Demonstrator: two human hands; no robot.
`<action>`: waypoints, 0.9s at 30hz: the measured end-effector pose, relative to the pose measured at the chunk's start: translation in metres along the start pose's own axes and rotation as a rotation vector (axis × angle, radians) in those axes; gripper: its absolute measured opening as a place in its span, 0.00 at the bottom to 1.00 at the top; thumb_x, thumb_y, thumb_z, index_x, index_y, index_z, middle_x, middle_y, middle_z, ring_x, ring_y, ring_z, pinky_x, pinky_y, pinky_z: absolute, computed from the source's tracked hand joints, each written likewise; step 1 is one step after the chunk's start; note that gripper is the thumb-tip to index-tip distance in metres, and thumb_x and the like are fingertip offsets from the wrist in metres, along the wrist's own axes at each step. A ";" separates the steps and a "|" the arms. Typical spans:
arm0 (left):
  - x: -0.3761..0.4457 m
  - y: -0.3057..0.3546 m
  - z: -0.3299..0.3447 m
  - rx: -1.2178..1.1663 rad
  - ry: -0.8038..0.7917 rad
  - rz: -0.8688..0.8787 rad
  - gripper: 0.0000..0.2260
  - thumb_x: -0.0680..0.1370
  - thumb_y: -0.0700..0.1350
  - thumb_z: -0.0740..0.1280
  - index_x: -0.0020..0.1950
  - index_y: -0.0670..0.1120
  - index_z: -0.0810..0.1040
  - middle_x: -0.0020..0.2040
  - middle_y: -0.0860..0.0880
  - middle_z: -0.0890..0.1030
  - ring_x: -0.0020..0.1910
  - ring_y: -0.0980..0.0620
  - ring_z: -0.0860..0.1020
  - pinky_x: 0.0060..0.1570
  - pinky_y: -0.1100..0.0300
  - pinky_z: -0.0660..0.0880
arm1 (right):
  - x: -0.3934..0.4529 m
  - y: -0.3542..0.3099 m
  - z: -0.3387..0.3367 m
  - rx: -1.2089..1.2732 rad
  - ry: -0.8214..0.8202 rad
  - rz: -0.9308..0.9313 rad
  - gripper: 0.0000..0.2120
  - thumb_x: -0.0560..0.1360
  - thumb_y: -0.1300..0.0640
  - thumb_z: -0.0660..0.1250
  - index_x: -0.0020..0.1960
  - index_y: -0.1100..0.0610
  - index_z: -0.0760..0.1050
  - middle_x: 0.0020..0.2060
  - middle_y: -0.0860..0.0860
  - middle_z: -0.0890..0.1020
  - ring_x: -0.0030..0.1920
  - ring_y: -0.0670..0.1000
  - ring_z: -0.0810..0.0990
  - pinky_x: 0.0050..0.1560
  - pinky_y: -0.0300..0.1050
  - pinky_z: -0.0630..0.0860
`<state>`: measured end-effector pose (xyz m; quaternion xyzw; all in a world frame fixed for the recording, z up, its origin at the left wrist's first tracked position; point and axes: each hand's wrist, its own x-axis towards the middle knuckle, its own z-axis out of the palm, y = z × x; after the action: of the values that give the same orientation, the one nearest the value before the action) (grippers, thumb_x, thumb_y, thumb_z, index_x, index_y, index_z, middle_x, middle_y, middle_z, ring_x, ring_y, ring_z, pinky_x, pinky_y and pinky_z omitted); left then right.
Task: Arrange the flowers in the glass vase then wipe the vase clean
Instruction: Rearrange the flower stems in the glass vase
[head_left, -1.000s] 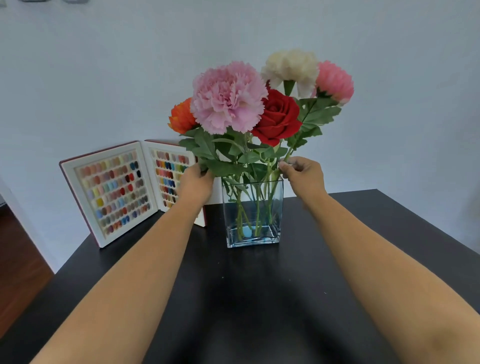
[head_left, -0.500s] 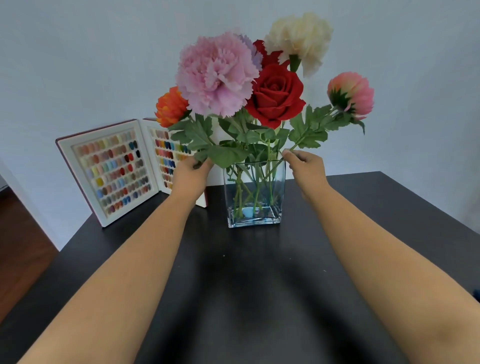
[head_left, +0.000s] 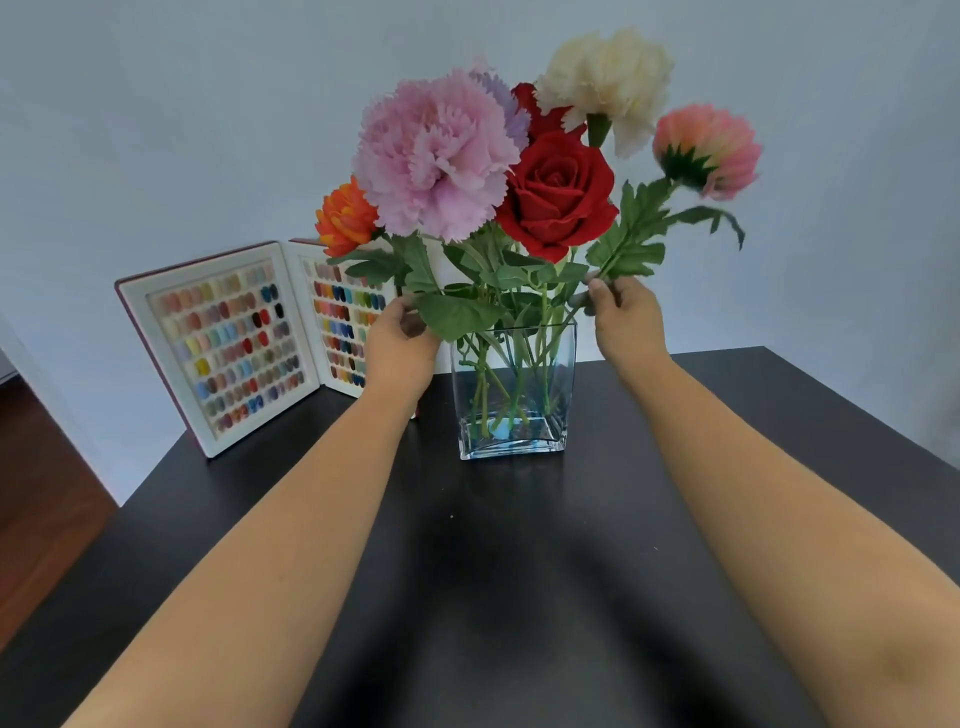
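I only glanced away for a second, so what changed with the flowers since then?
The right hand drew the coral flower out to the right, away from the cream flower; it keeps pinching that stem. The left hand stayed at the leaves, and the glass vase stayed put.

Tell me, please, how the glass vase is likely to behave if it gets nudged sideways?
The vase probably tips rather than slides: the tall flowers rise well above its rim, making it top-heavy. Its smooth glass on the dark table may also skid. Being glass, it would likely break if toppled.
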<state>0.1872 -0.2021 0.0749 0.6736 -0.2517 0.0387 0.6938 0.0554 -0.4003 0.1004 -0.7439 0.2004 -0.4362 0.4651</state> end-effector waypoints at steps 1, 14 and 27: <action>0.001 0.000 0.001 0.025 0.017 0.003 0.12 0.73 0.42 0.73 0.56 0.50 0.80 0.48 0.51 0.85 0.50 0.52 0.83 0.55 0.51 0.79 | 0.004 -0.006 -0.004 -0.001 0.008 -0.027 0.08 0.81 0.56 0.58 0.51 0.51 0.76 0.37 0.43 0.82 0.43 0.49 0.79 0.51 0.48 0.76; -0.003 -0.004 0.003 0.234 0.054 0.079 0.11 0.74 0.42 0.69 0.56 0.49 0.81 0.47 0.54 0.84 0.48 0.53 0.81 0.50 0.51 0.79 | 0.016 -0.055 -0.031 -0.116 0.152 -0.366 0.09 0.79 0.60 0.57 0.53 0.64 0.74 0.34 0.43 0.78 0.38 0.53 0.82 0.46 0.55 0.80; -0.002 0.006 0.003 0.297 0.064 0.107 0.10 0.74 0.42 0.66 0.51 0.55 0.79 0.43 0.60 0.81 0.46 0.53 0.79 0.43 0.61 0.74 | 0.008 -0.025 0.002 -0.218 0.027 -0.221 0.03 0.79 0.59 0.60 0.47 0.58 0.69 0.36 0.49 0.80 0.40 0.57 0.82 0.41 0.47 0.74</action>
<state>0.1822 -0.2036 0.0794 0.7529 -0.2564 0.1339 0.5912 0.0588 -0.3923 0.1252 -0.8016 0.1698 -0.4702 0.3278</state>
